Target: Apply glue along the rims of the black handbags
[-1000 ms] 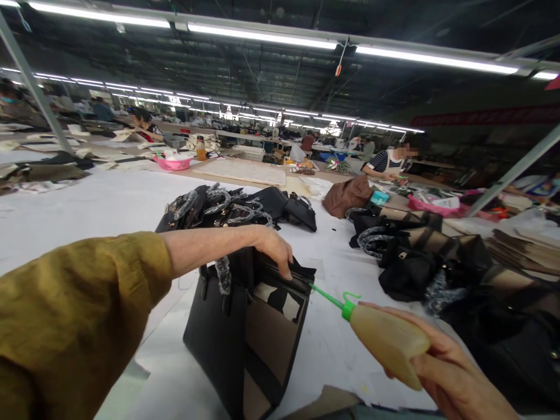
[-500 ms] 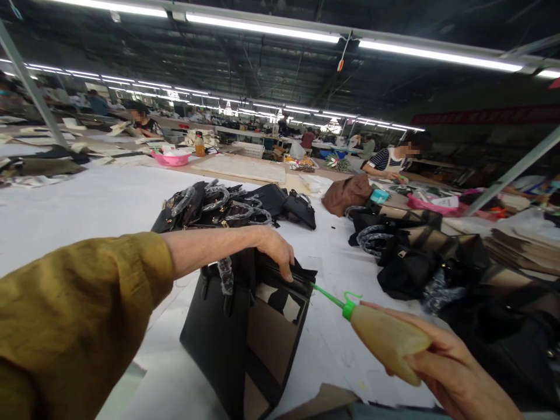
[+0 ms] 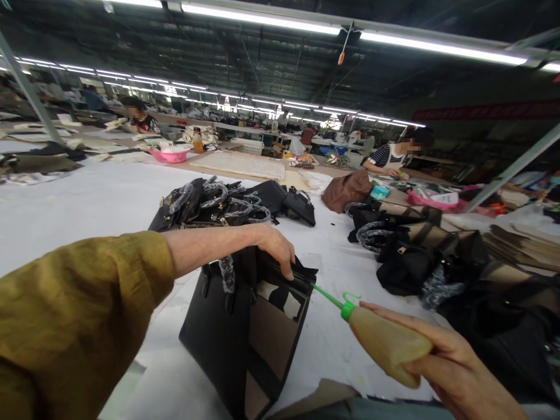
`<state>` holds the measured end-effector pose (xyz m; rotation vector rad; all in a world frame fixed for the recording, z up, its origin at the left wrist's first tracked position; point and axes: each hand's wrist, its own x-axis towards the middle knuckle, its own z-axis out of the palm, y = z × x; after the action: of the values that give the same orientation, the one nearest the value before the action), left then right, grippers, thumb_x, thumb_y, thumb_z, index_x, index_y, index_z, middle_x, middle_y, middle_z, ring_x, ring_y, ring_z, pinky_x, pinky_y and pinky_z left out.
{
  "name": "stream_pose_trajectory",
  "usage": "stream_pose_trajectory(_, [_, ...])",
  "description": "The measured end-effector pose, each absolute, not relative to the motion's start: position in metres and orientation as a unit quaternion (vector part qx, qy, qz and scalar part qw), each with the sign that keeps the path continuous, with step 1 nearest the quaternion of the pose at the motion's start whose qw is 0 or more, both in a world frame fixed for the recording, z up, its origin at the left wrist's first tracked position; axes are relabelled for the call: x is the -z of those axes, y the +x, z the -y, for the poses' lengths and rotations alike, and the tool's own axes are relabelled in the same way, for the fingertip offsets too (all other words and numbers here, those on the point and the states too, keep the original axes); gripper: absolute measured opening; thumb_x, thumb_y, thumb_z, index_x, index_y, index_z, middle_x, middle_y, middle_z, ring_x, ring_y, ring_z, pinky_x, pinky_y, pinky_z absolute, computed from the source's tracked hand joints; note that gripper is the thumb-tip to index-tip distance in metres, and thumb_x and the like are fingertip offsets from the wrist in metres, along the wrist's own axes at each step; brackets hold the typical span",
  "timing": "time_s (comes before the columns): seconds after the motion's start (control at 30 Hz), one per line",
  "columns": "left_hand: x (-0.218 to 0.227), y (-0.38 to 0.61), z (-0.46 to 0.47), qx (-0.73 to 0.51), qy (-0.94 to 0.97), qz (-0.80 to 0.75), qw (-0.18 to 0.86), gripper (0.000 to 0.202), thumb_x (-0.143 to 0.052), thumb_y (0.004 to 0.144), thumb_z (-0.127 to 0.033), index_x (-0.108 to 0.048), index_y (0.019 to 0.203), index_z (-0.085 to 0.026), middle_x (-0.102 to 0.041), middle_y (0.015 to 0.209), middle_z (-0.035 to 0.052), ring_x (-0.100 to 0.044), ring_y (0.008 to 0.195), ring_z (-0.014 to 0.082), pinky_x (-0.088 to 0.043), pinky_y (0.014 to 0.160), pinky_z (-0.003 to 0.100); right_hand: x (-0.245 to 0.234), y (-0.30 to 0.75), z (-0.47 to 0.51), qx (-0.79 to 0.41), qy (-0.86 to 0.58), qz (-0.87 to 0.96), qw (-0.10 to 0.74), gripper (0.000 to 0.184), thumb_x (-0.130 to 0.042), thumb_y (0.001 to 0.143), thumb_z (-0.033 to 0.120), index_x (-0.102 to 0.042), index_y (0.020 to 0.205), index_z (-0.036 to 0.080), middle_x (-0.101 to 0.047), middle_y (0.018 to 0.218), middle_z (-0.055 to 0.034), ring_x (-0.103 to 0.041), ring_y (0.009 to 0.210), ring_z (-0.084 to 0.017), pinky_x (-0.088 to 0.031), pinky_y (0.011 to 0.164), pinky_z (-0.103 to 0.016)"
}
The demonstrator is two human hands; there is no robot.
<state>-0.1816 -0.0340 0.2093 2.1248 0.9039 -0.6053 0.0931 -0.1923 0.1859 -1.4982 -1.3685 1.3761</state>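
A black handbag (image 3: 214,344) stands tilted on the white table in front of me, its mouth open and its beige lining showing. My left hand (image 3: 277,251) reaches over the bag and is closed on the upper edge of its far side. In my right hand (image 3: 455,356) is a squeeze bottle (image 3: 387,344), yellowish and soft, with a green cap and a long thin green nozzle. The nozzle's tip meets the bag's edge just right of my left fingers. Clear plastic wraps the bag's handle (image 3: 226,274).
Behind the bag lies a pile of black handbags (image 3: 214,204). More black bags (image 3: 406,256) crowd the right side, near a brown cloth bundle (image 3: 347,191). A pink basin (image 3: 168,154) and a flat board (image 3: 240,164) are farther back. A co-worker in stripes (image 3: 387,156) works across the table.
The bottle and its nozzle have shifted very slightly left, still at the bag's edge. My left hand keeps its hold, and the view has tilted a little.
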Motion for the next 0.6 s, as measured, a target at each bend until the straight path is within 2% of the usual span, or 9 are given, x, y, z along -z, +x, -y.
stream_pose_trajectory(0.1, [-0.208,-0.182,0.034,0.227,0.825,-0.37,0.363,0.049,-0.066,0.063,-0.045,-0.068,0.104,-0.018,-0.068,0.105,0.0047,-0.06,0.095,0.0249,-0.046,0.083,0.031,-0.184,0.096,0.19,-0.529,-0.563,0.535,0.341,0.048,-0.061,0.049,0.017,-0.076,0.094,0.026,-0.068,0.11,-0.0066,-0.053,0.11,-0.037,-0.04,0.093,-0.042])
stream_pose_trajectory(0.2, [-0.209,-0.18,0.036,0.214,0.821,-0.391,0.357,0.051,-0.068,0.059,-0.045,-0.069,0.103,-0.02,-0.068,0.105,0.0043,-0.059,0.097,0.0258,-0.046,0.084,0.031,-0.178,0.094,0.193,-0.586,-0.539,0.492,0.353,0.045,-0.067,0.056,0.023,-0.073,0.101,0.022,-0.07,0.102,-0.0101,-0.062,0.089,-0.033,-0.05,0.07,-0.038])
stream_pose_trajectory(0.27, [-0.209,-0.178,0.038,0.221,0.813,-0.39,0.371,0.05,-0.068,0.059,-0.044,-0.069,0.103,-0.019,-0.069,0.102,0.0044,-0.06,0.094,0.0249,-0.047,0.082,0.03,-0.172,0.09,0.196,-0.641,-0.513,0.414,0.392,0.041,-0.071,0.062,0.03,-0.07,0.102,0.021,-0.07,0.097,-0.0115,-0.065,0.08,-0.032,-0.048,0.053,-0.032])
stream_pose_trajectory(0.3, [-0.21,-0.177,0.039,0.228,0.807,-0.387,0.383,0.048,-0.066,0.061,-0.043,-0.069,0.102,-0.019,-0.07,0.099,0.0046,-0.06,0.092,0.024,-0.047,0.08,0.029,-0.168,0.088,0.198,-0.662,-0.5,0.374,0.415,0.039,-0.072,0.065,0.032,-0.069,0.102,0.021,-0.07,0.098,-0.0118,-0.065,0.08,-0.031,-0.046,0.05,-0.03])
stream_pose_trajectory(0.37, [-0.209,-0.175,0.039,0.24,0.799,-0.38,0.399,0.046,-0.064,0.063,-0.041,-0.069,0.102,-0.017,-0.07,0.095,0.0047,-0.062,0.086,0.0222,-0.048,0.076,0.028,-0.161,0.085,0.199,-0.679,-0.484,0.318,0.451,0.034,-0.071,0.07,0.035,-0.067,0.101,0.022,-0.069,0.101,-0.0118,-0.066,0.084,-0.031,-0.045,0.05,-0.028])
stream_pose_trajectory(0.53, [-0.205,-0.172,0.037,0.245,0.796,-0.379,0.404,0.046,-0.063,0.064,-0.041,-0.068,0.102,-0.016,-0.07,0.096,0.0054,-0.062,0.083,0.0211,-0.049,0.073,0.026,-0.148,0.086,0.201,-0.719,-0.466,0.226,0.464,0.027,-0.068,0.075,0.037,-0.065,0.097,0.021,-0.071,0.096,-0.0085,-0.066,0.088,-0.029,-0.049,0.063,-0.031])
stream_pose_trajectory(0.6, [-0.203,-0.171,0.035,0.246,0.799,-0.382,0.394,0.047,-0.064,0.064,-0.041,-0.068,0.103,-0.016,-0.07,0.098,0.0054,-0.062,0.085,0.0211,-0.048,0.075,0.026,-0.148,0.087,0.202,-0.729,-0.456,0.215,0.462,0.034,-0.065,0.076,0.046,-0.065,0.097,0.019,-0.07,0.099,-0.0113,-0.064,0.093,-0.031,-0.049,0.068,-0.034])
